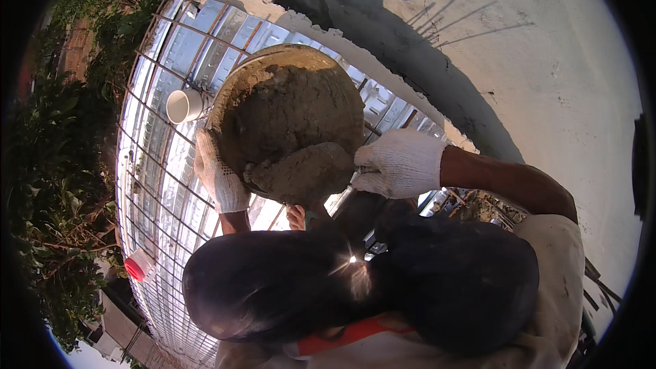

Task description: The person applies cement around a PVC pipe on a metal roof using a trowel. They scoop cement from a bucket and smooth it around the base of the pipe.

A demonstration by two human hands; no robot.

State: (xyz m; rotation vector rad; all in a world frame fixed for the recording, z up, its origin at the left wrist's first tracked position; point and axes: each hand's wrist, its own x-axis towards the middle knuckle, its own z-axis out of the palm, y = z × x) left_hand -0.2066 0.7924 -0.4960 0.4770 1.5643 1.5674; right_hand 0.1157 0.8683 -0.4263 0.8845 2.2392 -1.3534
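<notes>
A round basin [354, 82] of wet grey-brown mortar [287, 109] is tilted in front of my knees. My left hand [220, 174], in a white knit glove, grips the basin's left side; its fingertips are partly hidden against the wall. At the right rim my right hand [398, 162], gloved the same way, is closed round the handle end of a trowel [307, 169]. The mortar-coated blade lies in the near part of the mix, and my fingers hide the handle.
Under the basin spreads shiny metal decking [164, 171] crossed by a grid of rebar [154, 119]. A white pipe end [184, 106] stands left of the basin, and a red-capped container [139, 266] sits at the lower left. A plastered wall [560, 89] rises on the right.
</notes>
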